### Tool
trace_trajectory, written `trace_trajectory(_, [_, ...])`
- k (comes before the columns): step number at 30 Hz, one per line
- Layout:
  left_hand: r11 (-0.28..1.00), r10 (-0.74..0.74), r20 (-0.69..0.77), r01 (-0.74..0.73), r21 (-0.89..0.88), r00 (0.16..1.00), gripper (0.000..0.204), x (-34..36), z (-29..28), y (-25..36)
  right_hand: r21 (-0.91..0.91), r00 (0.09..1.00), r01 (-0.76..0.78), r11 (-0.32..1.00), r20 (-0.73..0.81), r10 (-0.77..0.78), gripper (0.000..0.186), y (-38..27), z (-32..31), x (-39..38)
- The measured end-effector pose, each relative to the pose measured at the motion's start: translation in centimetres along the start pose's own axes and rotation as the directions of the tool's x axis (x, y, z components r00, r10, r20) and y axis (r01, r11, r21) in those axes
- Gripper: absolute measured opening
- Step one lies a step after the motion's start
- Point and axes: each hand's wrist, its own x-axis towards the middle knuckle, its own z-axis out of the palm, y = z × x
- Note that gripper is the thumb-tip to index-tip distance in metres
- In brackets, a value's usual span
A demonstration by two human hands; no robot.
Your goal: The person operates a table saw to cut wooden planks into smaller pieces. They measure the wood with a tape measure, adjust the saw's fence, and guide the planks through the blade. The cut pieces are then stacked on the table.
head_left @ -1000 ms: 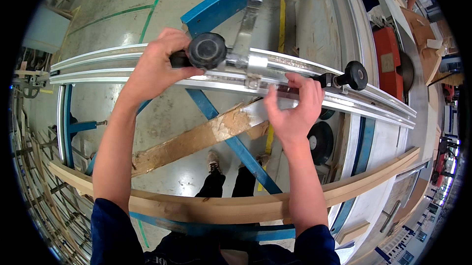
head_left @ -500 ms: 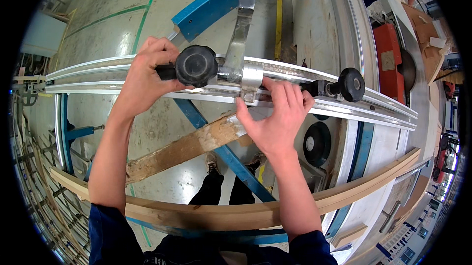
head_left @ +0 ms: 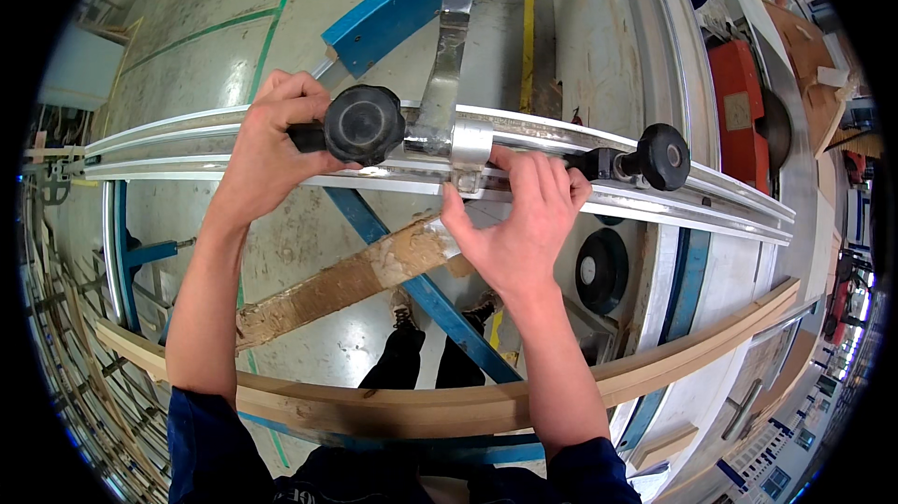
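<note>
Closest to you, on your side of the rail [head_left: 692,212], a long wooden strip [head_left: 449,409] passes below both your forearms. Between that strip and the rail, your shoes [head_left: 403,314] show on the floor [head_left: 309,354]. Nearer the rail, a rough brown board [head_left: 332,284] slants over a blue diagonal bar [head_left: 454,310], its upper end close to your right hand [head_left: 474,175]. A dark disc [head_left: 601,270] sits right of that hand, also on your side of the rail.

The metal stop [head_left: 442,79] is mounted on the rail's middle stretch, its flat arm jutting past the far edge. Your left hand [head_left: 316,137] is at the rail, left of the stop; its grip is closed around a dark stub [head_left: 307,138] beside a large black knob [head_left: 365,125]. Your right hand's thumb and fingers straddle the foot of the stop at the rail's near edge; how firm that grip is, you cannot tell from here. A second black knob [head_left: 665,157] stands on the rail, right of your right hand.

Beyond the rail, a blue beam [head_left: 402,13] reaches out to the left of a pale panel [head_left: 613,46]. Past the rail's right-hand part stands a red housing [head_left: 737,116].
</note>
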Motion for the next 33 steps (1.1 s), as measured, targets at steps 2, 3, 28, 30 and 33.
trace_trajectory(2, [1.0, 0.002, 0.003, -0.002, 0.003, 1.0, 0.04, 0.03, -0.01, 0.09, -0.005, 1.0, 0.001, 1.0, 0.002, -0.001, 0.045, -0.01, -0.05, 0.0])
trace_trajectory(3, [1.0, 0.002, 0.004, -0.002, 0.005, 1.0, 0.04, 0.03, -0.03, 0.11, -0.007, 1.0, 0.0, 1.0, 0.002, 0.0, 0.044, -0.01, -0.07, 0.0])
trace_trajectory(28, [1.0, 0.027, -0.009, -0.027, 0.013, 1.0, 0.041, -0.09, 0.17, 0.0, 0.0, 1.0, -0.005, 1.0, -0.004, 0.005, 0.038, -0.05, -0.16, -0.02])
trace_trajectory(30, [0.999, 0.026, -0.005, -0.026, 0.018, 1.0, 0.041, -0.17, 0.0, -0.02, -0.005, 1.0, -0.004, 1.0, -0.005, 0.004, 0.038, -0.13, -0.21, 0.02])
trace_trajectory(33, [0.996, 0.086, -0.014, -0.085, 0.042, 0.996, 0.049, -0.43, -0.14, -0.12, -0.003, 1.0, 0.0, 1.0, -0.01, 0.0, 0.039, -0.26, -0.18, 0.03])
